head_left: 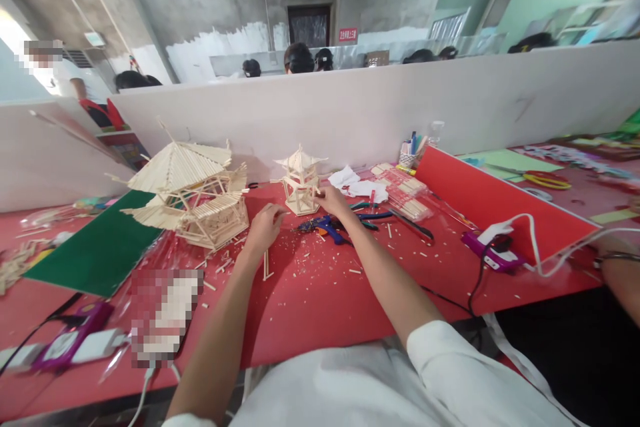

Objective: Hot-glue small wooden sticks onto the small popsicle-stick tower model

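A small pavilion model [301, 180] made of pale wooden sticks stands upright on the red table [300, 310]. My right hand [333, 203] is at its right side, fingertips closed on the edge of the model. Just left of the model's base is my left hand [265, 230], its fingers curled together; whatever they may hold is too small to make out. A larger stick pavilion [187, 193] with a two-tiered roof stands further left. Below my right hand lie blue-handled pliers [333, 230]. Loose sticks [267, 265] lie beside my left wrist.
White crumpled paper [357, 185] and bagged sticks [405, 193] lie behind the tools. A red board [500, 200] leans at right, near a purple power strip [493, 253]. A green board [103, 240] and a phone [167, 313] are at left. A white partition [350, 110] closes the back.
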A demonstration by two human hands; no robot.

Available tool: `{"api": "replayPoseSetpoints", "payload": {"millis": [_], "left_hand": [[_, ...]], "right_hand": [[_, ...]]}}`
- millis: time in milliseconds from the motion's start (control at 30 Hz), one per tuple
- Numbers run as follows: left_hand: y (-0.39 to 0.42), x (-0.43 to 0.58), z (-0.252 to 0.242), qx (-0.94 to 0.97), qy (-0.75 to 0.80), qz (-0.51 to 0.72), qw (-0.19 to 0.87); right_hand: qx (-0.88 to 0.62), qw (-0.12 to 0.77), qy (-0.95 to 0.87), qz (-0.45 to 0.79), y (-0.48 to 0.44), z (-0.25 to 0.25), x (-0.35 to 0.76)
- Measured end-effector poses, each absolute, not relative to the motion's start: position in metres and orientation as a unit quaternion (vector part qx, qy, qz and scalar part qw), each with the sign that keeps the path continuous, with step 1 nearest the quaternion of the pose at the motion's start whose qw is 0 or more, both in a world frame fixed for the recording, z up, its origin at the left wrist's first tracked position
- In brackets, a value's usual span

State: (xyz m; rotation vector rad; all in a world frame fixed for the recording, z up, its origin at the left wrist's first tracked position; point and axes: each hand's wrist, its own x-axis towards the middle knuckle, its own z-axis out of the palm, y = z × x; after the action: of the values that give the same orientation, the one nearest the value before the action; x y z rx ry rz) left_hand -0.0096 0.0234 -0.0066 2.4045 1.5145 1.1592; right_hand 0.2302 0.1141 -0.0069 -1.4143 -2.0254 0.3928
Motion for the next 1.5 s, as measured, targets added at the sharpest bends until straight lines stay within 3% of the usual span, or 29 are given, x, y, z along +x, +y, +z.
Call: {"api": "replayPoseSetpoints", "payload": {"millis": [467,600,967,1500], "left_hand": [[0.023,-0.021,0.002,0.711,0.51,0.481,0.05],[0.03,-0.023,0.019,0.669,0.526,0.523,0.049],[0.066,-0.012,0.032,0.734,0.514,0.442,-0.029],[0.064,-0.026,0.004,0.716,0.507,0.478,0.045]], "right_hand": [[-0.403,0.302,-0.828,0.247,0.116,-0.006,0.211],[-0.405,0.286,-0.838,0.228,0.116,-0.003,0.214],[-0.495,0.279,-0.812,0.132,0.112,-0.002,0.211],[-0.515,0.233,-0.819,0.094,0.081,0.005,0.228]]}}
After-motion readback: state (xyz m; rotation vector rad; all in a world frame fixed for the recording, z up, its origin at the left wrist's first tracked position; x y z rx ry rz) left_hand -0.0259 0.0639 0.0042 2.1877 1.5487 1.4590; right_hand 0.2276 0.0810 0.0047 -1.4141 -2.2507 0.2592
